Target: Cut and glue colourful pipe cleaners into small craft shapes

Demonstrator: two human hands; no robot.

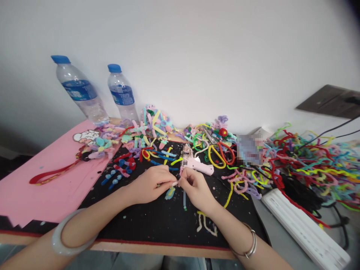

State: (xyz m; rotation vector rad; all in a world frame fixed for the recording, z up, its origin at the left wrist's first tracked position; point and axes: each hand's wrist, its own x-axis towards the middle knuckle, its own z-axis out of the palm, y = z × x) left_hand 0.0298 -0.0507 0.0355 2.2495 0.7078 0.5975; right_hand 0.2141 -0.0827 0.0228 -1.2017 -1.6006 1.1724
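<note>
My left hand (153,183) and my right hand (197,190) meet over the black mat (135,225), fingertips pinched together. Between them shows a short pale pink pipe cleaner (174,184), partly hidden by the fingers. Just below the fingertips is a small blue-and-yellow pipe cleaner piece (170,193); whether it touches the mat, I cannot tell. A light pink glue gun (201,167) lies right behind my right hand. Under that hand, a blue-grey strip with a green end (185,200) rests on the mat.
Piles of coloured pipe cleaners (309,161) spread along the back and right. Scissors (216,156) lie behind the glue gun. Two water bottles (122,93) stand at the wall. Pink board (64,168) covers the left side; a white power strip (303,228) lies right.
</note>
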